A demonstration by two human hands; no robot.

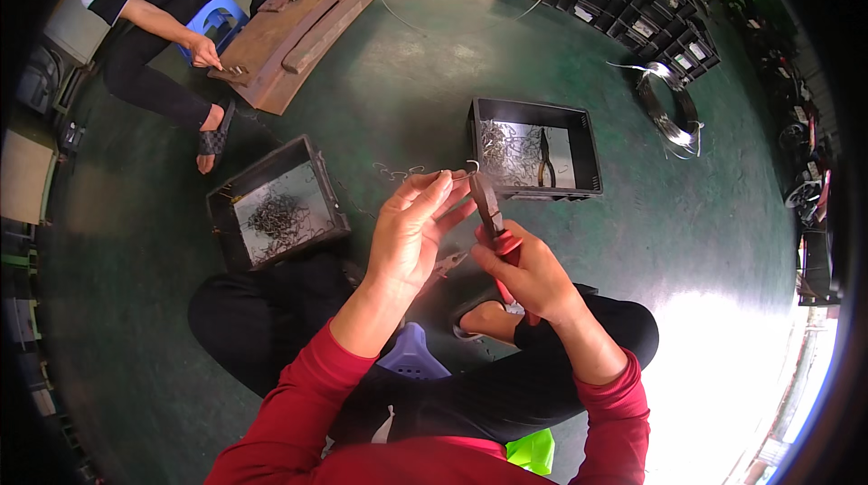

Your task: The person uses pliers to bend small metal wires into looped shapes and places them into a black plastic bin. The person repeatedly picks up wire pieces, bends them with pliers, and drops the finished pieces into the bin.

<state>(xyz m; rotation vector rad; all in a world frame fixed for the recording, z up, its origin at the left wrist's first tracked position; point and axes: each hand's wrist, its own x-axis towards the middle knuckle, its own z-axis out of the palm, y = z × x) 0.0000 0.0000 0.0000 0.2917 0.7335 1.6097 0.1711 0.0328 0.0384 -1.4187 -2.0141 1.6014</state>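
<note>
In the left hand (407, 234), a hooked wire (476, 166)

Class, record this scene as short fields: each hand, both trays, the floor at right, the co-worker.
Left hand: pinching bent wire
Right hand: gripping red-handled pliers
Left tray: black, piled metal pieces
Right tray: black, scattered wire pieces, another pair of pliers
Floor, right: wire coil
Co-worker's hand: at rusty beam's near end

A floor gap (398, 123) is running between the left box (262, 174) and the right box (586, 152), though the left hand (407, 227) and pliers (488, 203) are hanging over its near end; walls (561, 193) are blocking sideways reach into both boxes, which are lying open above
</note>
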